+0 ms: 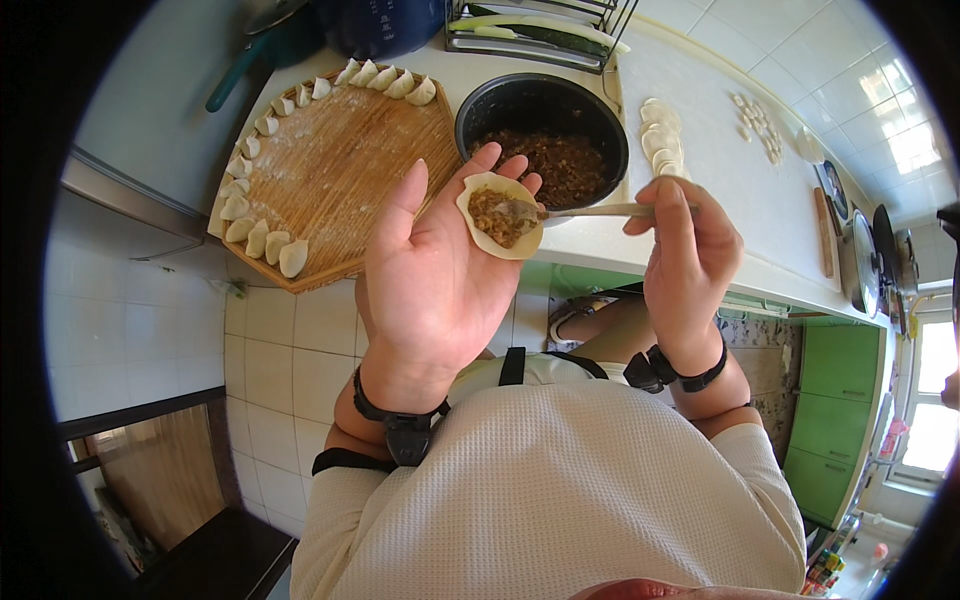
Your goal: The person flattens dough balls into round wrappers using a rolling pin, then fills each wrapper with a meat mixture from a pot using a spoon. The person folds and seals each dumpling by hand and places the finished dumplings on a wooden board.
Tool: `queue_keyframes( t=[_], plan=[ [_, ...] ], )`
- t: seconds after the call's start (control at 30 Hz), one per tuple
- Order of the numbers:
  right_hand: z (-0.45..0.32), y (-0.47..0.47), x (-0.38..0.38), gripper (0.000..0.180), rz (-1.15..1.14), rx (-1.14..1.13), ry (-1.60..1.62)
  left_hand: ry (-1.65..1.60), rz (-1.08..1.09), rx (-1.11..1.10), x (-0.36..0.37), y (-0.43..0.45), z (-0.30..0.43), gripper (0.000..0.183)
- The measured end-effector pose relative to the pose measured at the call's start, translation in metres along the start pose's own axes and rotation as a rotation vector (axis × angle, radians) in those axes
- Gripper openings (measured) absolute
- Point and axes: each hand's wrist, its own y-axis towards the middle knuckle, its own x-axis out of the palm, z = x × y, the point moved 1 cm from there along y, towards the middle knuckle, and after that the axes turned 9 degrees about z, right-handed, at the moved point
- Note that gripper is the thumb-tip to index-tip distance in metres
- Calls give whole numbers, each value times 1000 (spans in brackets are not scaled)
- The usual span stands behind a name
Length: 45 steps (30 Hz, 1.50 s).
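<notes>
My left hand (442,277) lies palm up and supports a round dumpling wrapper (534,241) on its spread fingers. Brown minced filling (487,214) sits in the middle of the wrapper. With thumb and fingertips, my right hand (686,240) pinches the handle of a metal spoon (592,211). The spoon's bowl touches the filling. Just behind my left fingertips stands a black pot (540,86) with more of the brown filling inside. Part of its near side is hidden by my left hand and the wrapper.
A wooden tray (337,165) carries folded dumplings (257,240) along its edge. To the right, overlapping wrappers (661,139) and small dough pieces (757,124) lie on a floured white surface (716,180). Behind the pot is a wire rack (525,54) with green vegetables. A rolling pin (823,232) lies far right.
</notes>
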Motion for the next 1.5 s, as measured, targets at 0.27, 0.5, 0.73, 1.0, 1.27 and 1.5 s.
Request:
queue_keyframes(
  t=[0.27, 0.5, 0.73, 1.0, 1.27, 1.5],
  plan=[
    [25, 11, -6, 21, 73, 317, 312, -10, -12, 26, 0, -2, -2, 69],
    [34, 29, -21, 21, 211, 123, 369, -77, -77, -6, -4, 0, 1, 71],
    [35, 40, -25, 5, -217, -877, -755, -100, -56, -7, -13, -5, 9, 72],
    [-6, 8, -11, 25, 129, -207, 4, -16, 49, 76, -9, -3, 0, 72],
    [-14, -5, 9, 19, -36, -167, -92, 5, 7, 82, -7, -6, -2, 74],
    [-9, 5, -2, 18, -183, -211, -128, -21, -84, -9, -8, -3, 3, 77]
  ],
)
